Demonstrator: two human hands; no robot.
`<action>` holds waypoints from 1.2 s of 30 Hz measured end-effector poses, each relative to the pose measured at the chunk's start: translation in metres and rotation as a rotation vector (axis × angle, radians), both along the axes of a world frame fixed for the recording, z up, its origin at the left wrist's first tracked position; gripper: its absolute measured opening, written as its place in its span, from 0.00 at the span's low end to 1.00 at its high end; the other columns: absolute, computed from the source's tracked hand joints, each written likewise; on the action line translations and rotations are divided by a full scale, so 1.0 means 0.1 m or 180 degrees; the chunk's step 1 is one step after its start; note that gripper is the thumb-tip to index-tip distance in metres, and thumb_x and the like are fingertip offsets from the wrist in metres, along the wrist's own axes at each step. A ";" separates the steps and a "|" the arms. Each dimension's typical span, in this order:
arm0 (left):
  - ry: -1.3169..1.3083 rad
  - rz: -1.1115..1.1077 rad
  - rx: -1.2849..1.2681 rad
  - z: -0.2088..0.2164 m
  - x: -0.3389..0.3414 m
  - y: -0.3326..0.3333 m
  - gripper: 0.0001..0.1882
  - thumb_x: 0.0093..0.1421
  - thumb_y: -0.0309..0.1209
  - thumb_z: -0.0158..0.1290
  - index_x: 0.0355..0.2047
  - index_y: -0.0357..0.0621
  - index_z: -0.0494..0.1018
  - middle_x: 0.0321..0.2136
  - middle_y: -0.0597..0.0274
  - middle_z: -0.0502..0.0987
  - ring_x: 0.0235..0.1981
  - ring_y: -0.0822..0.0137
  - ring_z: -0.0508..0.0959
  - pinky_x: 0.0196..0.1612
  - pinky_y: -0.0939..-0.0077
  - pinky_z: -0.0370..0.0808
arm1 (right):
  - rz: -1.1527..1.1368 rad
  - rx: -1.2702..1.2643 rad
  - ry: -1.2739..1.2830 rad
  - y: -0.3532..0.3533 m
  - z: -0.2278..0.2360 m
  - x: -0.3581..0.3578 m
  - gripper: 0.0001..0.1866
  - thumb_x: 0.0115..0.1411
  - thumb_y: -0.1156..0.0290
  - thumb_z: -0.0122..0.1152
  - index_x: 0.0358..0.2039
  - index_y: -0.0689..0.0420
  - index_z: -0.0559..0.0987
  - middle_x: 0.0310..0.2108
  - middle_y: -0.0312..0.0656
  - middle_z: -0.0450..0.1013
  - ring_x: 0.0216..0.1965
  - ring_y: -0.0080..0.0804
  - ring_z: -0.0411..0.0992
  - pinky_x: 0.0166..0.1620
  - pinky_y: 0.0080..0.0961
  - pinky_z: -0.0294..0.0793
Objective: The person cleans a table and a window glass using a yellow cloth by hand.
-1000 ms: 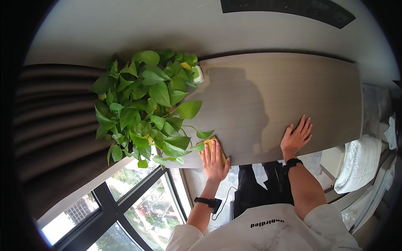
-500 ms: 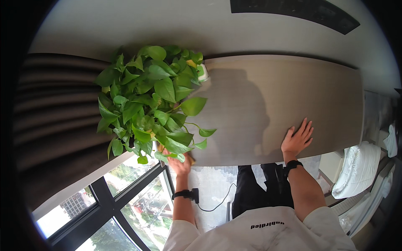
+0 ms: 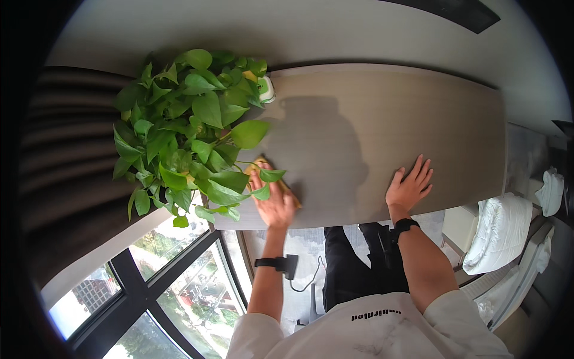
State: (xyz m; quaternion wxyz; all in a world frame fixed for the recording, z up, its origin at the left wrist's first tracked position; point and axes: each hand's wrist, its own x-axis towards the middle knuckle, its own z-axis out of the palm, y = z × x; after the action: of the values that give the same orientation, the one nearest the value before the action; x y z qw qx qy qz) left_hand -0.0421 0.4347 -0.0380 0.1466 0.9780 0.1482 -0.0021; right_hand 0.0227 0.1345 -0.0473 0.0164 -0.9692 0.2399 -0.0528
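Note:
My left hand (image 3: 275,200) presses a yellowish-brown cloth (image 3: 259,163) onto the wood-grain desk top (image 3: 323,149), at the left part of its near edge. Edges of the cloth show past the fingertips and beside the hand, while the rest is covered by the palm. Leaves of a potted plant (image 3: 209,110) overhang the fingers. Farther right, my right hand (image 3: 409,185) lies flat on the desk near its front edge, fingers spread and holding nothing.
A small white-and-green box (image 3: 266,90) stands behind the leaves at the wall. Dark curtain (image 3: 72,161) folds hang at the left, above a black-framed window (image 3: 140,287). White bedding (image 3: 496,233) lies at the right, beyond the desk.
My left hand has come out from under the leaves, sliding the cloth farther onto the desk and away from its edge. My right hand still rests flat on the desk. The view has shifted slightly.

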 end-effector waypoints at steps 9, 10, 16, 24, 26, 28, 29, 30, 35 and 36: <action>0.0583 -0.1266 -0.0744 0.29 -0.14 -1.90 0.47 0.51 0.42 0.49 0.68 0.41 0.42 0.69 0.57 0.44 0.70 0.54 0.42 0.70 0.56 0.37 | -0.0005 0.0231 -0.0090 0.00 0.05 -0.05 0.34 0.61 0.53 0.43 0.67 0.45 0.54 0.69 0.42 0.47 0.69 0.47 0.42 0.65 0.58 0.38; 0.0568 -0.1479 -0.0474 0.27 -0.14 -2.02 0.46 0.52 0.41 0.49 0.68 0.41 0.43 0.69 0.57 0.45 0.70 0.53 0.43 0.69 0.56 0.39 | 0.0074 0.0367 -0.0127 0.01 0.05 -0.03 0.34 0.61 0.53 0.44 0.67 0.45 0.55 0.69 0.42 0.47 0.69 0.47 0.42 0.65 0.58 0.38; 0.0147 -0.1279 -0.1145 0.49 -0.38 -1.93 0.40 0.53 0.31 0.51 0.66 0.40 0.50 0.68 0.54 0.48 0.69 0.48 0.46 0.69 0.55 0.45 | 0.0401 0.0464 -0.0559 -0.22 0.03 -0.09 0.29 0.60 0.51 0.52 0.61 0.46 0.66 0.66 0.44 0.53 0.67 0.47 0.48 0.64 0.55 0.43; -0.0339 0.0381 -0.0819 1.04 -2.14 -1.12 0.27 0.59 0.25 0.46 0.60 0.38 0.59 0.61 0.42 0.58 0.61 0.43 0.61 0.61 0.53 0.59 | 0.2202 0.1653 -0.0881 -0.20 0.24 -0.12 0.18 0.49 0.57 0.68 0.37 0.51 0.75 0.38 0.38 0.70 0.44 0.39 0.66 0.50 0.40 0.61; -0.0679 0.1035 -0.0898 1.12 -2.61 -1.19 0.27 0.60 0.25 0.45 0.61 0.39 0.58 0.61 0.44 0.58 0.59 0.44 0.63 0.58 0.54 0.62 | 0.2452 0.1782 -0.0734 -0.20 0.31 -0.12 0.17 0.48 0.58 0.69 0.35 0.51 0.75 0.36 0.38 0.70 0.43 0.38 0.67 0.49 0.38 0.61; -0.0905 0.1587 -0.0991 1.08 -3.00 -1.31 0.28 0.60 0.26 0.45 0.62 0.40 0.57 0.61 0.47 0.57 0.57 0.46 0.65 0.54 0.55 0.65 | 0.2662 0.1854 -0.0584 -0.26 0.28 -0.07 0.16 0.48 0.58 0.69 0.33 0.51 0.75 0.34 0.38 0.71 0.42 0.38 0.67 0.49 0.37 0.61; -0.0930 0.1827 -0.0912 1.10 -3.15 -1.42 0.29 0.60 0.27 0.45 0.62 0.41 0.56 0.62 0.48 0.56 0.55 0.48 0.66 0.52 0.57 0.66 | 0.2807 0.1967 -0.0281 -0.31 0.23 -0.05 0.15 0.47 0.59 0.70 0.30 0.52 0.75 0.30 0.37 0.70 0.38 0.37 0.67 0.47 0.38 0.62; -0.1026 0.1998 -0.0836 1.08 -3.25 -1.51 0.31 0.59 0.27 0.47 0.64 0.42 0.54 0.61 0.49 0.57 0.51 0.52 0.68 0.49 0.59 0.67 | 0.2944 0.2066 0.0027 -0.37 0.18 -0.04 0.14 0.47 0.61 0.70 0.27 0.53 0.75 0.27 0.37 0.70 0.35 0.36 0.68 0.45 0.38 0.62; -0.1423 0.2553 -0.1007 1.15 -3.29 -1.87 0.36 0.56 0.23 0.48 0.65 0.43 0.51 0.57 0.48 0.59 0.43 0.57 0.70 0.44 0.64 0.68 | 0.3390 0.3013 0.0517 -0.33 0.39 -0.01 0.13 0.47 0.66 0.70 0.25 0.57 0.73 0.23 0.39 0.69 0.27 0.35 0.69 0.36 0.35 0.67; -0.1483 0.2456 -0.0998 1.21 -3.23 -1.86 0.36 0.55 0.21 0.49 0.64 0.42 0.52 0.57 0.48 0.60 0.41 0.59 0.71 0.42 0.66 0.68 | 0.3508 0.3332 0.0784 -0.29 0.46 -0.02 0.12 0.48 0.69 0.69 0.26 0.59 0.73 0.23 0.40 0.69 0.25 0.35 0.69 0.32 0.33 0.68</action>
State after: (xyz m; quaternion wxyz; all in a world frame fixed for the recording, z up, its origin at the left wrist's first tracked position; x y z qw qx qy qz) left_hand -0.3646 0.2488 0.0827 0.3118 0.7921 0.4617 0.2496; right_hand 0.0205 0.1054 -0.0015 0.4700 -0.8135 -0.2838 0.1918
